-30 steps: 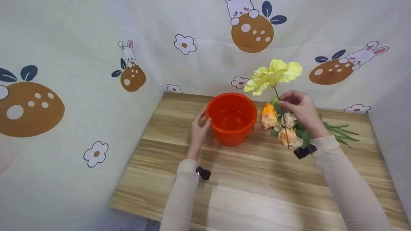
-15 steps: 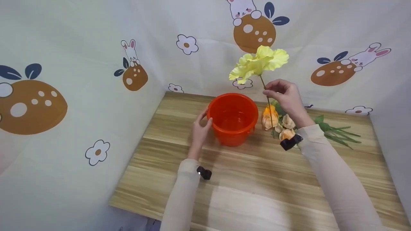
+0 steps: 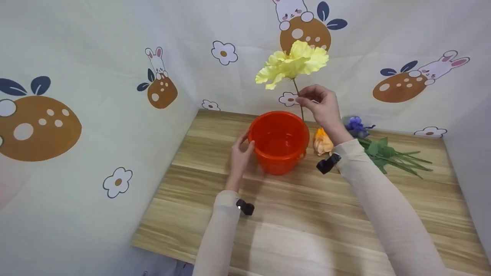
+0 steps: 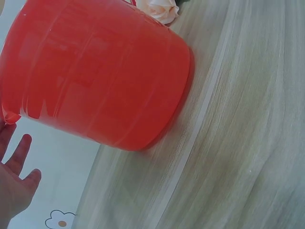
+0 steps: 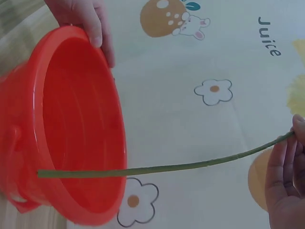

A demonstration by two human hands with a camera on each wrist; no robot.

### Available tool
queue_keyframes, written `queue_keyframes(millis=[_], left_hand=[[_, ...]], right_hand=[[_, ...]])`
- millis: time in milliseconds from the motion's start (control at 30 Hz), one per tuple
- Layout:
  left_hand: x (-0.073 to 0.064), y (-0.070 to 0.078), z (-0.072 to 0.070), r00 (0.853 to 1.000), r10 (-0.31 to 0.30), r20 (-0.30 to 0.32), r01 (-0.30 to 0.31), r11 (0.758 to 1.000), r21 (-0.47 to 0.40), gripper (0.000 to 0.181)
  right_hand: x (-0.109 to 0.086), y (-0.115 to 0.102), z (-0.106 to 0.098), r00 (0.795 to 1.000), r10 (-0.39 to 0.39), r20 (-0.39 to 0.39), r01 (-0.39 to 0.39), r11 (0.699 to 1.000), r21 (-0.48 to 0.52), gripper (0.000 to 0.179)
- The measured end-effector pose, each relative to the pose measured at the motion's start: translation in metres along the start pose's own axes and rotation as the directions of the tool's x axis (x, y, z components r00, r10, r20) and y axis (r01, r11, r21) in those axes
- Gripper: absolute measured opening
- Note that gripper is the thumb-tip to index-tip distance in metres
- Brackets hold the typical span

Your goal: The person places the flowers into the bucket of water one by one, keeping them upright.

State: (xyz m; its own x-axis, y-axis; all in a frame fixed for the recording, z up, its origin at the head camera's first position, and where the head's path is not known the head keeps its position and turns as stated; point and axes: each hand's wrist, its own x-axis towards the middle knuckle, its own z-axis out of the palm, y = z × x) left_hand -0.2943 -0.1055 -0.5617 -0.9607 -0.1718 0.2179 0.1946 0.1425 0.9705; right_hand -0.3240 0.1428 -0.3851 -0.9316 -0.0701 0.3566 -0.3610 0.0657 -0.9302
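Note:
My right hand [image 3: 321,105] pinches the thin green stem [image 5: 167,168] of a yellow artificial flower [image 3: 293,63] between thumb and fingers. The bloom is up and left of that hand. In the head view the stem comes down to the right rear rim of a red plastic bucket [image 3: 279,168], and in the right wrist view its lower end overlaps the bucket's mouth. Standing upright on the table, the bucket has nothing visible inside. On its left side my left hand [image 3: 240,159] touches the rim with extended fingers, seen spread beside the rim in the left wrist view.
Right of the bucket lie an orange flower [image 3: 323,143], a purple flower [image 3: 356,125] and green leafy stems [image 3: 395,155], partly behind my right arm. The wooden table [image 3: 184,207] meets patterned cloth walls [image 3: 245,80] at its back and sides.
My right hand has carried the yellow flower left and upward, from above the other flowers to the bucket's right rear rim. The purple flower has come into sight. My left hand stays at the bucket.

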Motion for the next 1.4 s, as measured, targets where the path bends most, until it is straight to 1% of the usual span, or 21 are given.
queue_keyframes(millis=[200,267,333,367,433,500,600,667,733,800,933,1033,1133,1267,1333,1400], left_hand=[[-0.001,-0.002,0.001,1.000,-0.008,-0.005,0.008,1.000,-0.028,0.047],[0.000,-0.003,0.002,1.000,-0.005,-0.006,0.005,1.000,-0.025,0.047],[0.000,-0.003,0.002,1.000,-0.015,-0.006,0.015,1.000,-0.024,0.047],[0.000,-0.001,0.002,1.000,-0.020,-0.002,0.020,1.000,-0.019,0.047],[-0.003,0.009,0.001,1.000,-0.023,0.010,0.024,1.000,-0.012,0.048],[-0.006,0.020,0.001,1.000,-0.019,0.017,0.019,1.000,-0.011,0.048],[-0.007,0.018,0.001,1.000,-0.011,0.012,0.012,1.000,-0.021,0.047],[-0.004,0.009,0.002,1.000,-0.020,0.006,0.020,0.999,-0.032,0.047],[-0.001,0.000,0.003,1.000,-0.025,0.005,0.025,0.999,-0.048,0.048],[-0.002,0.002,0.003,1.000,-0.020,0.011,0.020,0.998,-0.057,0.048],[-0.008,0.021,0.000,0.999,0.034,0.012,-0.034,0.998,-0.044,0.048],[-0.011,0.034,-0.001,0.998,0.064,0.008,-0.064,0.998,-0.025,0.046],[-0.011,0.037,0.000,0.998,0.068,0.015,-0.067,0.997,-0.027,0.047],[-0.011,0.035,0.001,0.998,0.058,0.023,-0.057,0.998,-0.028,0.048],[-0.009,0.027,0.001,0.998,0.053,0.016,-0.053,0.998,-0.023,0.048],[-0.007,0.018,0.001,0.999,0.049,0.004,-0.049,0.999,-0.022,0.049]], right_hand=[[0.000,0.009,0.014,0.998,-0.051,-0.044,0.052,0.998,0.020,0.016],[0.000,0.015,0.017,0.997,-0.044,-0.068,0.045,0.999,0.016,0.018],[0.000,0.023,0.020,0.996,-0.021,-0.083,0.023,0.999,0.024,0.019],[0.000,0.027,0.021,0.996,-0.004,-0.089,0.007,0.999,0.032,0.021],[0.001,0.034,0.023,0.994,0.035,-0.105,-0.029,0.998,0.061,0.020],[0.004,0.039,0.025,0.991,0.059,-0.123,-0.046,0.994,0.104,0.017],[0.007,0.039,0.027,0.986,0.062,-0.153,-0.040,0.989,0.145,0.013],[0.010,0.037,0.030,0.985,0.048,-0.166,-0.024,0.989,0.145,0.011],[0.012,0.038,0.032,0.985,0.036,-0.170,-0.018,0.994,0.107,0.012],[0.011,0.044,0.036,0.985,0.040,-0.166,-0.030,0.998,0.062,0.013],[0.004,0.065,0.042,0.987,0.044,-0.153,-0.051,0.998,-0.040,0.018],[-0.003,0.083,0.046,0.990,0.041,-0.132,-0.057,0.991,-0.119,0.020],[-0.010,0.099,0.048,0.994,0.052,-0.098,-0.069,0.983,-0.172,0.019],[-0.016,0.112,0.050,0.993,0.094,-0.070,-0.107,0.968,-0.227,0.015],[-0.018,0.115,0.052,0.993,0.103,-0.060,-0.115,0.958,-0.264,0.014],[-0.019,0.116,0.054,0.994,0.099,-0.041,-0.107,0.949,-0.297,0.013]])
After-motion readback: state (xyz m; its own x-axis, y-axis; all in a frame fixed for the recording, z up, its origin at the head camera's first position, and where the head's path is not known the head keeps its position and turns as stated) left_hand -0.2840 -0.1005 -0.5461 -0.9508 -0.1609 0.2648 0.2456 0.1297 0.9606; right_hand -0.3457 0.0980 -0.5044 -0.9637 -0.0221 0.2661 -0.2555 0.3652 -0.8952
